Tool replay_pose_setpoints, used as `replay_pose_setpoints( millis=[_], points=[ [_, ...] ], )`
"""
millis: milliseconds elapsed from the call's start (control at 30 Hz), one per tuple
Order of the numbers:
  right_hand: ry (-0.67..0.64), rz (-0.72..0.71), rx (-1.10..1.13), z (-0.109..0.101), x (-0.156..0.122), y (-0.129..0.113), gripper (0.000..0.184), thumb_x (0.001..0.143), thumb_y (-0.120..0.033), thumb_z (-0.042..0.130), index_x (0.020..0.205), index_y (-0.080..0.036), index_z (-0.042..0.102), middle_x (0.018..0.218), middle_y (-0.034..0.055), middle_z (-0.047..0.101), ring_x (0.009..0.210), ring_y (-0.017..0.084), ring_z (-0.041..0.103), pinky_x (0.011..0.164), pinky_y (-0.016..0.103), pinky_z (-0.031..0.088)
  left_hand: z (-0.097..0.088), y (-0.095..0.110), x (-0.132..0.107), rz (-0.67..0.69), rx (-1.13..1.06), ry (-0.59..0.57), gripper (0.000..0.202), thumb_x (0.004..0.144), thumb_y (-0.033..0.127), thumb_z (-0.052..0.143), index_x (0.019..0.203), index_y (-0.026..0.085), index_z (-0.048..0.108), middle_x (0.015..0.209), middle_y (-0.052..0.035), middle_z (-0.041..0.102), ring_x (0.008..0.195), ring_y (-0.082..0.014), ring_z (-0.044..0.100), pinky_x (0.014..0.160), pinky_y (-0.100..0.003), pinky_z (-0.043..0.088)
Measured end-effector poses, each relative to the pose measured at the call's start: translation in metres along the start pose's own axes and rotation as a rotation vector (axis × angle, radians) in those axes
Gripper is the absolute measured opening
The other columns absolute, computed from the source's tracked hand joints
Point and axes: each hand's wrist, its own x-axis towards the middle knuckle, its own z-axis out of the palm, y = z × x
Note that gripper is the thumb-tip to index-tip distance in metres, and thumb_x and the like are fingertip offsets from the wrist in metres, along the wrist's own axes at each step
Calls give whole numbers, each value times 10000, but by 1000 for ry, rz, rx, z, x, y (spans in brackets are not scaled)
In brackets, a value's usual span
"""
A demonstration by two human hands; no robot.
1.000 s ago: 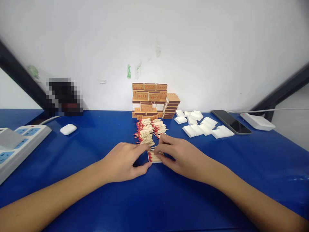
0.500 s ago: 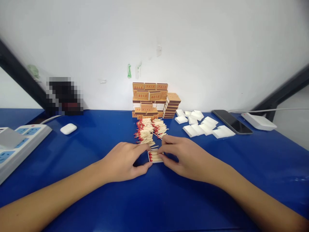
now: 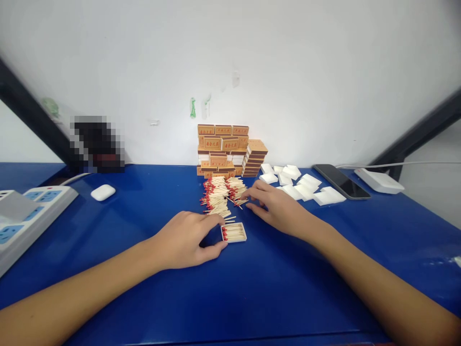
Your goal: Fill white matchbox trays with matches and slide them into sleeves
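Note:
A small white matchbox tray [image 3: 245, 231] lies on the blue table, with red-headed matches [image 3: 234, 232] in a row inside it. My left hand [image 3: 192, 240] grips the tray's left end, index finger at the far corner and thumb at the near one. Beyond the tray is a loose pile of matches [image 3: 218, 194], and a few single sticks lie between pile and tray. My right hand [image 3: 272, 204] is at the right side of the pile, its thumb and index finger apart, fingertips at the matches. No match shows clearly between them.
Printed matchboxes [image 3: 223, 144] are stacked against the wall, with another stack [image 3: 255, 156] beside them. Several white trays [image 3: 304, 187] lie to the right, near a phone [image 3: 340, 181] and a white device [image 3: 380, 181]. A white earbud case [image 3: 103, 192] and a power strip [image 3: 39, 206] are at left.
My right hand has moved away from the tray, up to the right side of the match pile, uncovering the tray's right end. My left hand stays at the tray.

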Motion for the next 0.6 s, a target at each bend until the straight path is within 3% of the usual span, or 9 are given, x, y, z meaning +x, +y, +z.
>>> replay_pose_setpoints(
  millis=[300, 467, 600],
  points=[
    [-16, -8, 270, 4, 1, -29, 38, 973, -226, 660, 960, -203, 688, 883, 0, 555, 748, 128, 541, 684, 269, 437, -2, 3, -2, 78, -71, -39, 263, 905, 402, 666, 1081, 206, 669, 611, 57, 563, 532, -145, 554, 567, -273, 406],
    [-52, 41, 276, 14, 3, -40, 51, 976, -231, 683, 939, -196, 678, 879, 7, 581, 792, 148, 553, 711, 283, 437, -2, 4, -1, 86, -78, -42, 257, 900, 389, 667, 1077, 203, 663, 626, 53, 573, 533, -143, 558, 573, -273, 417],
    [-129, 81, 242, 11, 4, -41, 122, 1014, -239, 634, 902, -192, 634, 918, 26, 605, 821, 164, 572, 720, 291, 445, -2, 4, -2, 94, -73, -40, 263, 905, 397, 665, 1078, 198, 666, 619, 55, 560, 528, -145, 553, 560, -276, 413]
  ],
)
